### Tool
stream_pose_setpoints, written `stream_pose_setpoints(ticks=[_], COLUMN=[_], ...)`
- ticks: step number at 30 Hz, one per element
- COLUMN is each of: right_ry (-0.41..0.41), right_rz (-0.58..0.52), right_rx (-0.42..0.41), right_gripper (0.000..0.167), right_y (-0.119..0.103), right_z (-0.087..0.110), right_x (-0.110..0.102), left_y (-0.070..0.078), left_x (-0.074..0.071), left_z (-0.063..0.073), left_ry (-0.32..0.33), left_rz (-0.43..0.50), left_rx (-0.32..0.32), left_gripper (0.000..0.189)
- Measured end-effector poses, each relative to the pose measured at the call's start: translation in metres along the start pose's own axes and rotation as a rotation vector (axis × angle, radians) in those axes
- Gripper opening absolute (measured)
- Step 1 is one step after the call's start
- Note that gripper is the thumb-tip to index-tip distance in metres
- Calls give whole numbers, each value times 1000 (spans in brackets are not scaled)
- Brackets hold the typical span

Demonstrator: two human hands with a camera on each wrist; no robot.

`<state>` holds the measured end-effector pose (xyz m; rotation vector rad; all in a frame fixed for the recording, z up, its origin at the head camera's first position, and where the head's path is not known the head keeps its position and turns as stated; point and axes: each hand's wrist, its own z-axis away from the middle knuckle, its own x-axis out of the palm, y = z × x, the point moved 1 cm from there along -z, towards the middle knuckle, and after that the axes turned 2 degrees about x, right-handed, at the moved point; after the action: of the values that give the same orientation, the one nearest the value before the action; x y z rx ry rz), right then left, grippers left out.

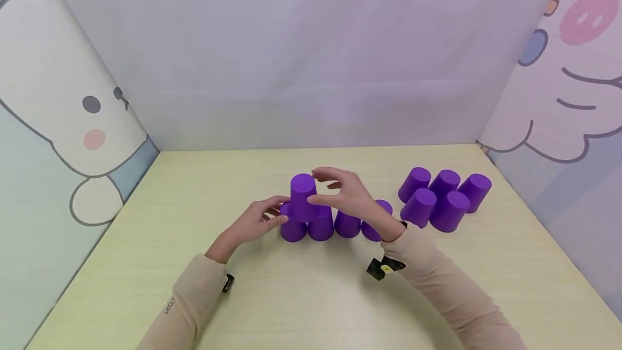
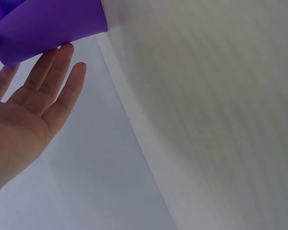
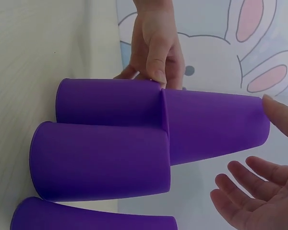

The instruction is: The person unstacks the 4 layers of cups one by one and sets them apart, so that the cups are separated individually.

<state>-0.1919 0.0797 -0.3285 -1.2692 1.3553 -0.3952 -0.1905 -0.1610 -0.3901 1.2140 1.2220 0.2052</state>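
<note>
Nearest: beige sleeves [image 1: 452,290] and black wrist gear [image 1: 386,268] over pale table [image 1: 291,296]. Left hand [image 1: 255,220]: grip wide, digits touching leftmost cup [image 1: 293,231] of purple row [image 1: 347,226] of four. Right hand [image 1: 352,196]: grip wide, thumb touching upper cup [image 1: 302,196], other fingers clear of it. Upper cup sits upside down across two left cups of row. Right hand and wrist in way, partly hiding row's right end. Farther right, five-cup cluster [image 1: 449,210]. Behind: plain back wall [image 1: 316,69], cartoon-printed side walls [image 1: 58,85].
</note>
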Motion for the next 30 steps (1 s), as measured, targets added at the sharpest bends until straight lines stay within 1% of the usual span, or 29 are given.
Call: stream_pose_setpoints(ticks=[5,12,17,19,21,26,28,30], right_ry=[-3,-3,8,18,30,43,44,47], right_rz=[8,2,-8,-8,-10,-10,0,8], right_rx=[-7,4,11,6,4,-6,-19,-27], right_gripper=[56,52,49,48,48,47,48,48], right_y=[2,4,5,5,5,0,-1,-2], right_z=[-3,-6,-5,-4,-4,0,3,5], right_x=[6,13,14,14,14,10,8,6], left_y=[1,0,-1,0,4,29,37,40], left_x=[-1,-1,0,1,1,-3,-5,-5], left_z=[0,0,-1,-1,-1,2,4,4], left_ry=[0,3,1,1,0,-12,-16,-17], left_rz=[-4,-16,-13,-17,-22,-27,-33,-36], left_rx=[-1,13,2,-2,-5,-6,3,5], left_gripper=[40,40,40,40,40,38,36,36])
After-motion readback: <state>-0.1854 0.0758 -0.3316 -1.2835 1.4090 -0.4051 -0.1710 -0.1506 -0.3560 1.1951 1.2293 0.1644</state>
